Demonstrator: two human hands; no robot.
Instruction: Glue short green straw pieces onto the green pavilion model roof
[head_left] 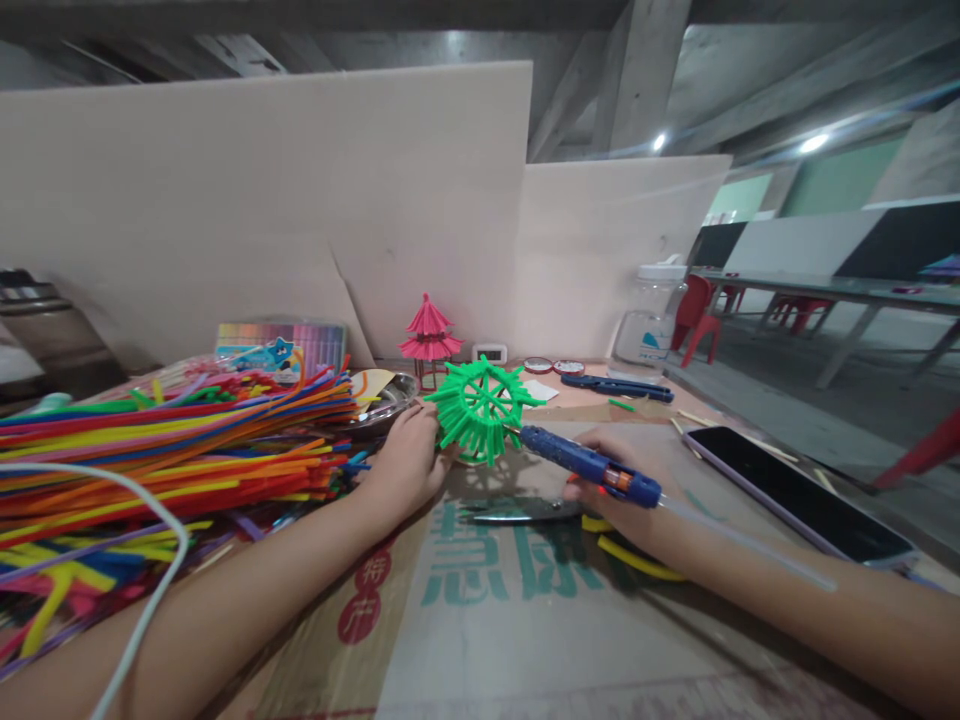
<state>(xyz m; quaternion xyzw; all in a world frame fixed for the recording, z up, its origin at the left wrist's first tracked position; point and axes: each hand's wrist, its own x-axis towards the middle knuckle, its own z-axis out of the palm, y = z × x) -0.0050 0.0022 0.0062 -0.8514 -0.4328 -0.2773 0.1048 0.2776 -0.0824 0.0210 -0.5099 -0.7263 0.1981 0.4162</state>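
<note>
My left hand (405,455) grips the lower left side of a green pipe-cleaner wheel (481,408), a round spoked shape held tilted above the cardboard. My right hand (626,490) is closed around a blue glue gun (589,465), whose nozzle touches the wheel's right edge. A clear glue stick (750,545) juts from the gun's back over my right forearm. Scissors (517,511) lie on the cardboard between my hands. Yellow pipe-cleaner pieces (637,560) rest under my right wrist.
A big heap of coloured pipe cleaners (165,450) fills the left. A pink pagoda model (430,340), a metal dish (386,398), a marker box (285,345), a blue tool (619,387), a plastic jar (649,320) stand behind. A phone (795,490) lies right. A white cable (150,580) crosses my left arm.
</note>
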